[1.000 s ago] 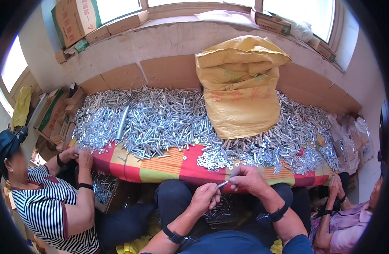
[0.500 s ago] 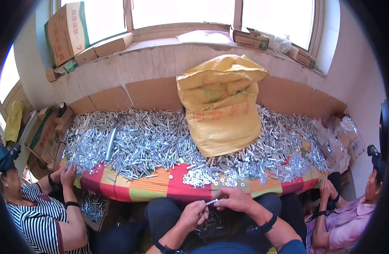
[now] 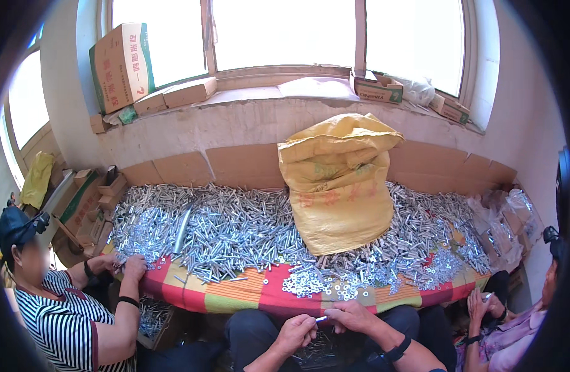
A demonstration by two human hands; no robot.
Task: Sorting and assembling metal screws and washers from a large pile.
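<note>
Just beyond my lap, in front of the cloth-covered table edge, both my hands meet over a slim, silvery metal bolt. My left hand is closed around its left end. The fingers of my right hand pinch the other end, so only a short middle stretch shows. On the checked cloth in front of my hands lie loose flat washers. Behind them spreads a deep heap of metal bolts and sleeves.
A yellow woven sack stands on the heap. A co-worker in stripes sits at left, another in pink at right, both with hands at the table edge. A box of metal parts sits low at left. Cartons line the windowsill.
My view has tilted up and shifted left, so the table appears lower and further right. Both my hands keep hold of the bolt. The left co-worker's hands show slightly apart now.
</note>
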